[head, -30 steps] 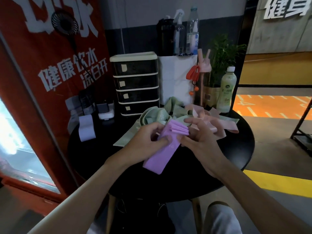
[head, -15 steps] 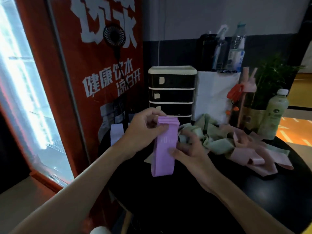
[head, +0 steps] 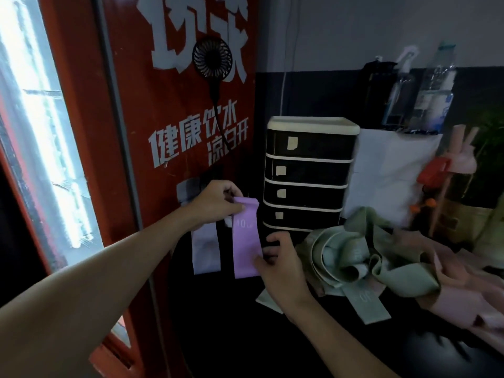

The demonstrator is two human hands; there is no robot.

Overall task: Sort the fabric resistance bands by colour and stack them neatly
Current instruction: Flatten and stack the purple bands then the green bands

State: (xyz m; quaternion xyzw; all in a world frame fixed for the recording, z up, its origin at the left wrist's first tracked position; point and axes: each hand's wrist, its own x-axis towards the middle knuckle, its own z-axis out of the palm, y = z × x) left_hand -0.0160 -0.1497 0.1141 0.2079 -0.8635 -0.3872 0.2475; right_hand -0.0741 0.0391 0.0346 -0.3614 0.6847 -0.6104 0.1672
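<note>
A: While the left hand (head: 215,203) is pinching the far end of the folded purple bands (head: 246,238), what is the right hand (head: 278,264) doing?

B: It is gripping the near right edge of the same bundle, thumb on the fabric and fingers curled at its side. Both hands are holding it; neither is lying open.

A: Is the bundle resting on the round black table (head: 272,345)?

B: I am not managing to tell whether it is touching the top or hanging just above. It is stretching between the two hands, lengthwise away from the person, with a printed "10" facing up.

A: And that pale strip (head: 206,251) just left of it, below the left hand?

B: It is lying flat and parallel, just beside the purple. It may be a lighter band; I cannot say.

A: So how far is the sorting getting?

B: I am judging it as early to middling. Purple is looking gathered and squared. To the right of the right hand, the green bands (head: 351,260) are lying in a tangled heap, and the pink bands (head: 463,293) beyond them are crumpled too. Both colours are waiting to be separated, folded and stacked.
</note>
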